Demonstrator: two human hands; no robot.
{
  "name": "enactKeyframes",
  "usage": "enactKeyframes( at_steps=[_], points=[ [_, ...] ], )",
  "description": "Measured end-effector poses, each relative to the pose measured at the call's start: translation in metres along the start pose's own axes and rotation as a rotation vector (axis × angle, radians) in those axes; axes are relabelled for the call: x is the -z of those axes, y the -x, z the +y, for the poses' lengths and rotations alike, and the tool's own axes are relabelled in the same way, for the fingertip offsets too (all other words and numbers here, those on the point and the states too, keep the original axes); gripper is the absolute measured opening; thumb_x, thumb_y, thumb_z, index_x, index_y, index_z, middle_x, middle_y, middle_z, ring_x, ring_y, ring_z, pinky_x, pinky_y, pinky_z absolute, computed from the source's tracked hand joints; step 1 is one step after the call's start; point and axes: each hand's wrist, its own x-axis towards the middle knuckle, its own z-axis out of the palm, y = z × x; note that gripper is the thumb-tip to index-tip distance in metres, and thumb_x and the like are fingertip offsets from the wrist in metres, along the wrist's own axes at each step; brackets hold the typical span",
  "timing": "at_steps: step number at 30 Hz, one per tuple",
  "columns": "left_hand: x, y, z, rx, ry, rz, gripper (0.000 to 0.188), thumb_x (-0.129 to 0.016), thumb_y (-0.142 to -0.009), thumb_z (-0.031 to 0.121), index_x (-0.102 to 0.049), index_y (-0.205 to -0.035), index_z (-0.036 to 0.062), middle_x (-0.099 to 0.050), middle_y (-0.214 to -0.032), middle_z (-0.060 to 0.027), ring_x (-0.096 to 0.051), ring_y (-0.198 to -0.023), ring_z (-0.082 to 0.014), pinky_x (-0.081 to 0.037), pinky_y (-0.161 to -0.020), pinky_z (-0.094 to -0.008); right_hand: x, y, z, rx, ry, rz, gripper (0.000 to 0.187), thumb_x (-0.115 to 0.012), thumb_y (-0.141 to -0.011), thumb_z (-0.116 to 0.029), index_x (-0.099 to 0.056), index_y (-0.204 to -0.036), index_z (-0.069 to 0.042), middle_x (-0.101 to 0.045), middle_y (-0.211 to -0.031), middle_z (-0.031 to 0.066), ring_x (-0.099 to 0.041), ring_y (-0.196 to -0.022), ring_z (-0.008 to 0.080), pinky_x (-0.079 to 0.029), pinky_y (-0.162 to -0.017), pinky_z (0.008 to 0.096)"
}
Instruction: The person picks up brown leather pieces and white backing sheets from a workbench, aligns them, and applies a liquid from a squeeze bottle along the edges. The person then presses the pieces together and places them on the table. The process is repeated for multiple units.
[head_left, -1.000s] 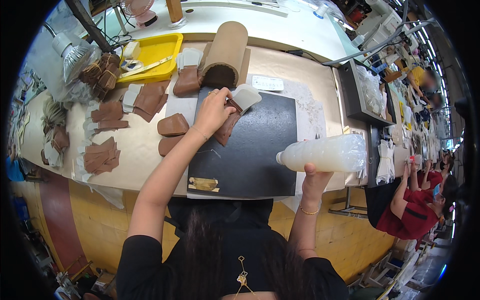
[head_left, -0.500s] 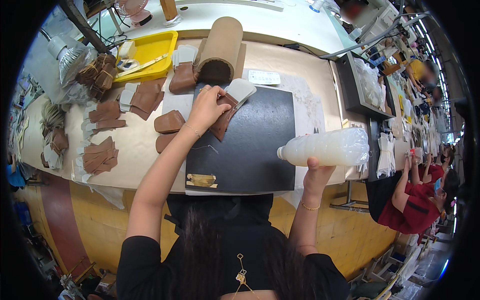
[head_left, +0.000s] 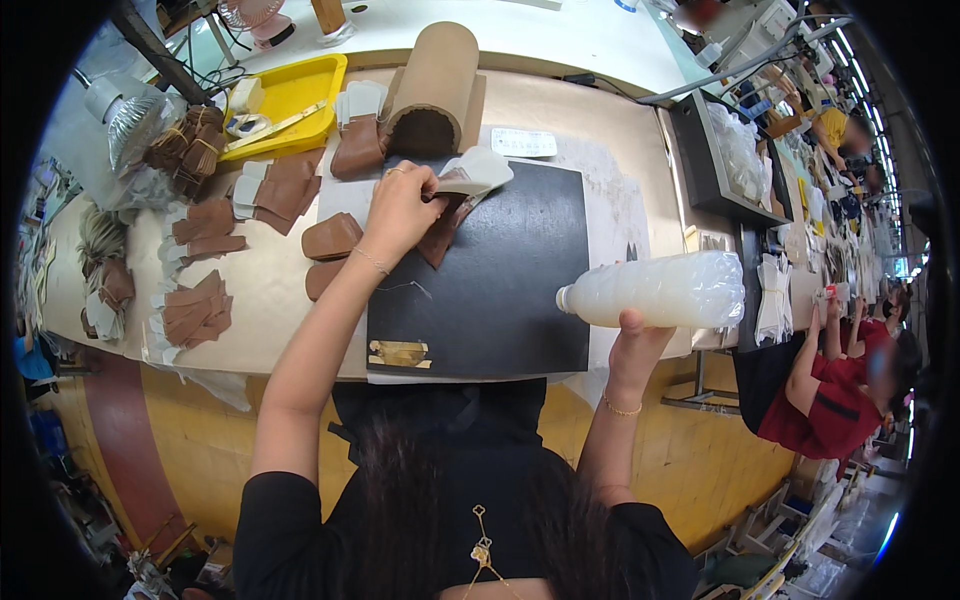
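Note:
My left hand (head_left: pixel 404 208) is closed, pinching the edge of a brown leather piece with a pale grey end (head_left: pixel 484 172). One layer stands lifted and tilted at my fingertips. The brown part (head_left: pixel 438 243) beneath it rests on the black board (head_left: pixel 480 300). My right hand (head_left: pixel 637 350) is wrapped from below round a clear plastic bottle (head_left: pixel 655 290) of milky white liquid. The bottle lies sideways in the air above the board's right edge, its narrow tip toward the left. Most of my right fingers are hidden behind it.
A brown cardboard tube (head_left: pixel 435 90) lies behind the board. Stacks of brown leather pieces (head_left: pixel 198 308) spread to the left, near a yellow tray (head_left: pixel 300 95). A dark open box (head_left: pixel 728 165) with plastic bags stands at right. Another person (head_left: pixel 830 400) sits beyond it.
My left fingers have raised and tilted a layer of the leather piece, which lay flatter before. The bottle stays in my right hand, nearly unmoved. The whole view has shifted slightly.

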Motion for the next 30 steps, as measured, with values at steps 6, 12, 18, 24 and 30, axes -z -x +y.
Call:
enactKeyframes(
  at_steps=[6, 12, 18, 24, 30],
  points=[
    [0.027, -0.006, -0.001, 0.39, 0.381, -0.452, 0.02, -0.066, -0.07, 0.013, -0.051, -0.077, 0.0013, -0.058, -0.069, -0.0097, -0.056, -0.065, -0.0195, -0.045, -0.061, -0.0315, 0.0, -0.001, 0.003, 0.01, -0.005, -0.002, 0.1, -0.08, -0.068, -0.051, -0.028, -0.139, -0.003, -0.05, -0.123, 0.0142, -0.058, -0.109, 0.0319, -0.05, -0.094, 0.0456],
    [0.064, 0.003, 0.012, 0.46, 0.707, -0.538, 0.033, -0.063, -0.076, 0.009, -0.057, -0.106, -0.0002, -0.064, -0.095, -0.0038, -0.058, -0.086, -0.0093, -0.048, -0.076, -0.0237, 0.0, -0.001, 0.003, 0.012, -0.023, -0.006, 0.099, -0.08, -0.069, -0.05, -0.028, -0.139, -0.002, -0.049, -0.124, 0.014, -0.057, -0.11, 0.0318, -0.049, -0.095, 0.0463],
    [0.04, 0.047, 0.04, 0.481, 1.056, -0.738, 0.019, -0.061, -0.086, 0.004, -0.059, -0.104, -0.0012, -0.066, -0.094, -0.0038, -0.059, -0.083, -0.0076, -0.049, -0.07, -0.0225, -0.004, -0.006, 0.005, 0.068, 0.003, 0.036, 0.093, -0.079, -0.072, -0.05, -0.033, -0.136, 0.0, -0.051, -0.123, 0.0149, -0.058, -0.108, 0.0295, -0.05, -0.094, 0.043],
    [-0.003, 0.082, 0.055, 0.547, 0.577, -0.696, 0.031, -0.071, -0.082, 0.017, -0.057, -0.104, 0.0003, -0.068, -0.074, -0.0089, -0.063, -0.066, -0.0122, -0.048, -0.06, -0.0269, -0.026, 0.005, 0.019, 0.045, 0.01, -0.022, 0.075, -0.086, -0.066, -0.04, -0.051, -0.119, 0.001, -0.063, -0.108, 0.0114, -0.061, -0.1, 0.0216, -0.051, -0.086, 0.0346],
    [-0.004, 0.087, 0.055, 0.584, 0.519, -0.648, 0.033, -0.072, -0.08, 0.02, -0.054, -0.102, 0.0027, -0.069, -0.076, -0.014, -0.067, -0.069, -0.0177, -0.049, -0.061, -0.0305, -0.052, 0.03, 0.036, -0.005, 0.213, -0.348, 0.067, -0.087, -0.065, -0.034, -0.057, -0.115, 0.0, -0.064, -0.109, 0.0103, -0.062, -0.099, 0.0211, -0.051, -0.087, 0.0352]
  ],
)
